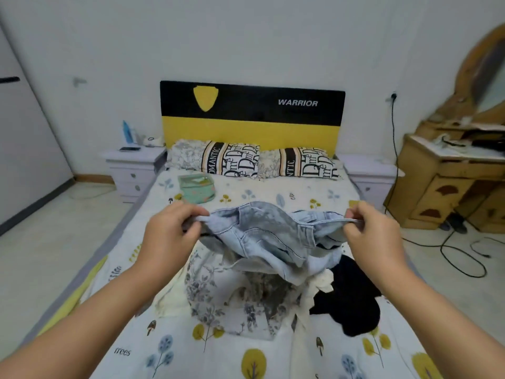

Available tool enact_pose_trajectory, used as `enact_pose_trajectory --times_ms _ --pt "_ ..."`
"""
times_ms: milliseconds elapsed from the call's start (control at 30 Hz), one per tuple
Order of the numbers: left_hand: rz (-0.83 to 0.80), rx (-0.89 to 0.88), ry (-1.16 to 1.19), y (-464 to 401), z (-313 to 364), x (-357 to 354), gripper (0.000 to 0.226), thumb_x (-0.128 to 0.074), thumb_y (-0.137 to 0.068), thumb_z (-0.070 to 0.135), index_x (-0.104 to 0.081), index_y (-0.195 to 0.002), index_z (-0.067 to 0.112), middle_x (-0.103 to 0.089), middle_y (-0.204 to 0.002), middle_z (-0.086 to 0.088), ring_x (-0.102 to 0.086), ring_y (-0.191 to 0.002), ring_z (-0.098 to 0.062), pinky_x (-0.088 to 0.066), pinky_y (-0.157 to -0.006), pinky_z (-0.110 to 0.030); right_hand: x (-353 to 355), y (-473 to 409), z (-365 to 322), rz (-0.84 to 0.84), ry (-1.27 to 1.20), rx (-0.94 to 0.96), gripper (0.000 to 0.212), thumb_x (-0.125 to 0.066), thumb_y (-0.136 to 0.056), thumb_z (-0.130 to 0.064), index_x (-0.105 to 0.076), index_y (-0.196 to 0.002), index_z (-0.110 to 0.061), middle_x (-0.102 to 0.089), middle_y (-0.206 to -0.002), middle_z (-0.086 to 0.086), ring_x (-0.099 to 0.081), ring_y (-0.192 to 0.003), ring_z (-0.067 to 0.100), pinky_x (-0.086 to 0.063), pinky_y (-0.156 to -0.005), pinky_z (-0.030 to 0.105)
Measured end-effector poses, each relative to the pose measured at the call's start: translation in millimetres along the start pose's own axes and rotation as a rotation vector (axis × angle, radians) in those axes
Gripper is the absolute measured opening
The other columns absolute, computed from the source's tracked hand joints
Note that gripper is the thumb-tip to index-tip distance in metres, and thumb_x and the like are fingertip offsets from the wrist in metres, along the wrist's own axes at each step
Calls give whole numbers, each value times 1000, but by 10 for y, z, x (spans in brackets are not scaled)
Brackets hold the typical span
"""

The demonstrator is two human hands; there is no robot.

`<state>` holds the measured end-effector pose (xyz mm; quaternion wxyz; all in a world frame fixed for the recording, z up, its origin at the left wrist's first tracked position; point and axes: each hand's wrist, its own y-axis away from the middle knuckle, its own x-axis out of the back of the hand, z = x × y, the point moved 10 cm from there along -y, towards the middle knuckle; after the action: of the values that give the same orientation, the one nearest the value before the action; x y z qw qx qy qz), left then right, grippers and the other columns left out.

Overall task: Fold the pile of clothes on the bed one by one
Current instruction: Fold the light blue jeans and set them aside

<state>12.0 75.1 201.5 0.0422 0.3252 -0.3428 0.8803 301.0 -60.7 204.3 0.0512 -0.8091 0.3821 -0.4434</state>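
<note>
Setting: bed with a white sheet printed with trees and mushrooms (246, 359), seen from its foot edge looking toward a black and yellow headboard (251, 116).
Garment in hand: pale blue washed denim jeans (267, 236), lifted above the middle of the bed by the waistband, legs drooping crumpled onto the pile below.
Left hand (169, 233): fingers and thumb pinched on the left end of the waistband.
Right hand (369, 231): fingers and thumb pinched on the right end of the waistband, well apart from the left hand, band stretched between them.
Pile: toward the foot edge of the bed, under the jeans; a grey and white floral garment (218, 296), a black garment (352, 302) nearer the right edge, cream fabric (319, 285) between them.
Done already: one green folded garment (197, 187) near the head of the bed, left side, just below the pillows.
Step in hand, judged: opening out the jeans before folding.
Doing it well: raise high enough for the legs to hang free of the pile, shake out creases, keep both waistband ends level, then bring leg onto leg before laying flat on a bare part of the sheet.
Count: two hands, one pair of jeans, at least three garments left in the pile, one folded piece, two patterned pillows (218, 158).
</note>
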Motion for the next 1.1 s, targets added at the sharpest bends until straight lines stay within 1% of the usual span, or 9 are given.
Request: enact_pose_trajectory --times_ms 133,367,467,533,600,700,867,1000,1100 --pt "53 -65 211 -56 741 452 25 -61 -78 -8 -72 -83 15 -59 -76 14 -54 -71 5 -42 -61 -7 429 102 -716 -23 -212 27 21 -51 -80 3 -58 -73 -16 -52 -59 -2 -41 -53 13 -32 -50 28" --pt "-136 64 505 -37 1599 629 31 -61 -79 -1 -66 -73 29 -62 -65 2 -54 -59 -11 -49 -58 -25 685 479 -1509 -157 -564 1 31 -46 -80 6 -57 -67 -20 -53 -64 1 -43 -57 15 -34 -55 28" --pt "-214 177 680 29 1660 574 27 -59 -78 -8 -65 -72 18 -57 -58 1 -53 -53 -12 -46 -49 -22 736 696 -1660 -283 -589 50 7 -59 -86 -21 -59 -94 -21 -57 -84 -7 -52 -74 8 -42 -67 26" --pt "-246 215 755 86 1698 557 26 -59 -77 -11 -63 -71 14 -58 -59 -2 -55 -53 -12 -46 -48 -22 707 804 -1638 -375 -412 102 45 -73 -76 -31 -48 -113 -27 -53 -103 -12 -52 -91 3 -42 -72 17" --pt "-284 213 790 151 1786 547 24 -62 -76 -11 -62 -71 13 -58 -59 -2 -58 -52 -10 -47 -48 -20 723 873 -1656 -362 -206 212 46 -78 -70 -24 -49 -105 -29 -52 -100 -12 -50 -92 5 -38 -69 13" --pt "-402 139 786 224 1943 531 21 -70 -74 -5 -62 -71 14 -62 -57 3 -59 -53 -6 -47 -50 -16 880 898 -1585 -218 -231 279 27 -71 -74 -2 -55 -74 -24 -56 -76 -10 -53 -72 5 -39 -57 15" --pt "-480 197 715 234 1660 464 4 -61 -87 12 -64 -88 15 -70 -87 3 -65 -86 -12 -54 -70 -21 1151 940 -1359 -189 -385 248 26 -66 -72 16 -65 -71 -10 -65 -76 8 -60 -79 28 -48 -67 41" --pt "-778 119 410 596 1566 -13 54 -61 -86 34 -38 -135 31 -41 -126 22 -44 -119 -3 -40 -99 -21 1443 1054 -1524 -215 -531 356 40 -68 -69 18 -65 -65 -21 -64 -79 2 -60 -73 13 -48 -66 22" --pt "-787 101 587 666 1717 -143 50 -63 -87 29 -35 -127 38 -47 -118 27 -50 -101 11 -42 -80 -2 1624 1117 -1637 -223 -578 407 44 -70 -67 12 -66 -61 -31 -65 -79 -1 -61 -76 6 -49 -70 16"
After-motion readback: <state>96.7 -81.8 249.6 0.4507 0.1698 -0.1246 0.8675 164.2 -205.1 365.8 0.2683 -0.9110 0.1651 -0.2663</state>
